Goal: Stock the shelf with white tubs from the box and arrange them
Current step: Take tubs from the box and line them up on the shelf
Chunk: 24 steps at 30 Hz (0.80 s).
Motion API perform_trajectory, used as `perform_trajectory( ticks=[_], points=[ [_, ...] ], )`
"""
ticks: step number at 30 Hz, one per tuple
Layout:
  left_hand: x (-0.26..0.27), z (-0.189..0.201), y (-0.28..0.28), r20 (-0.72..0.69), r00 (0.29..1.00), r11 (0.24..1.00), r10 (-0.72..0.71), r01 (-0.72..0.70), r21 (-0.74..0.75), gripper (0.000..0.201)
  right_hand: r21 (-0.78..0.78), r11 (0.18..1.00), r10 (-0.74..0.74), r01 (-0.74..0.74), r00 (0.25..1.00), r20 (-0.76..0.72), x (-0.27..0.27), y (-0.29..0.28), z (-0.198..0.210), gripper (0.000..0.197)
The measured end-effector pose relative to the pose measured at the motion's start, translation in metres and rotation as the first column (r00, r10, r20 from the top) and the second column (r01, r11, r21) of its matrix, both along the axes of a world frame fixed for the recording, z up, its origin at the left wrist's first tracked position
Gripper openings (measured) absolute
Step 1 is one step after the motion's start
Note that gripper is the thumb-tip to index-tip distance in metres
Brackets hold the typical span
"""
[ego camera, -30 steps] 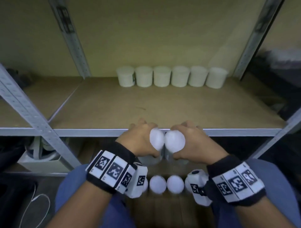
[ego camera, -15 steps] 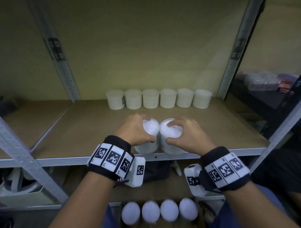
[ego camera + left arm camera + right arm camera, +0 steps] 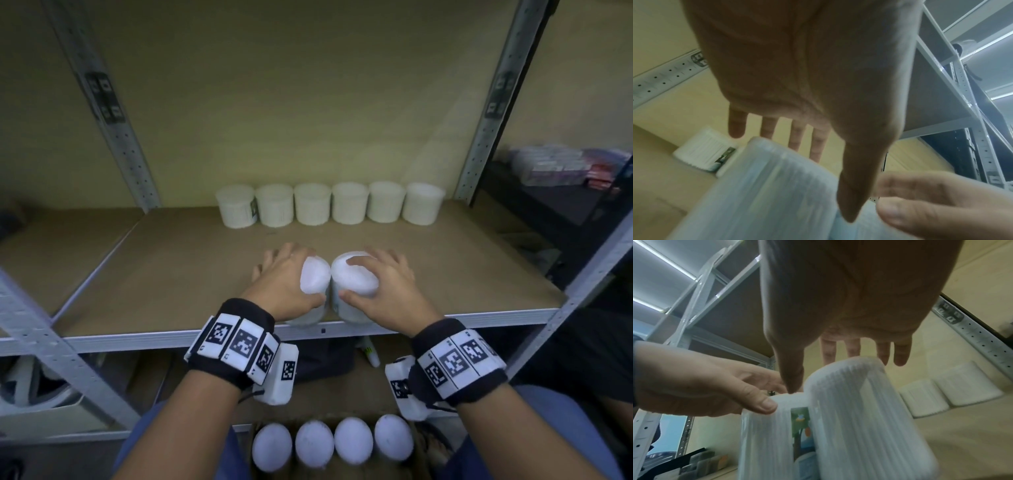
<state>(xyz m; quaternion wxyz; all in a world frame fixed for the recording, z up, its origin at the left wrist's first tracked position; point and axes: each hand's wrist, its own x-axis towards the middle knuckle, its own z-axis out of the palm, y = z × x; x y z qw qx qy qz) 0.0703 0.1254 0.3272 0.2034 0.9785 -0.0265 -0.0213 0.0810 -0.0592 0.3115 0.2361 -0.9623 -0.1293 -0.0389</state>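
Your hands sit side by side over the front edge of the shelf [image 3: 178, 274], each capping one white tub from above. Your left hand [image 3: 287, 284] spreads over the left tub [image 3: 313, 279], fingers fairly straight and draped past its lid, thumb down the near wall. Your right hand [image 3: 383, 287] covers the right tub [image 3: 352, 279] the same way. Both tubs stand upright on the shelf, touching each other. Behind them, at the back of the shelf, a row of six tubs [image 3: 329, 204] stands against the wall. Below the shelf, four tub lids [image 3: 332, 440] show in the box [image 3: 428, 448].
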Motion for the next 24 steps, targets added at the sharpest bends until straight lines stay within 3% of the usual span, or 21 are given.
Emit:
perform_trajectory(
  ticks=[4,11,18,24],
  points=[
    [-0.011,-0.002,0.0,0.114,0.993,0.999,-0.021,0.018,0.027,0.052,-0.047,0.999,0.01,-0.005,0.993,0.115,-0.01,0.0,0.006,0.042],
    [-0.022,0.002,-0.004,0.164,0.987,1.0,-0.004,0.008,-0.024,0.021,-0.14,0.989,0.067,-0.055,0.994,0.085,-0.013,0.005,0.013,0.027],
    [-0.015,-0.004,-0.007,0.251,0.968,1.0,0.022,-0.018,-0.019,0.022,-0.168,0.986,0.041,-0.019,0.99,0.132,-0.012,0.007,0.012,0.027],
    [-0.003,-0.01,-0.017,0.309,0.95,0.999,-0.036,0.036,0.005,0.024,-0.146,0.989,-0.009,0.028,0.992,0.126,-0.001,0.0,0.011,0.026]
  ],
)
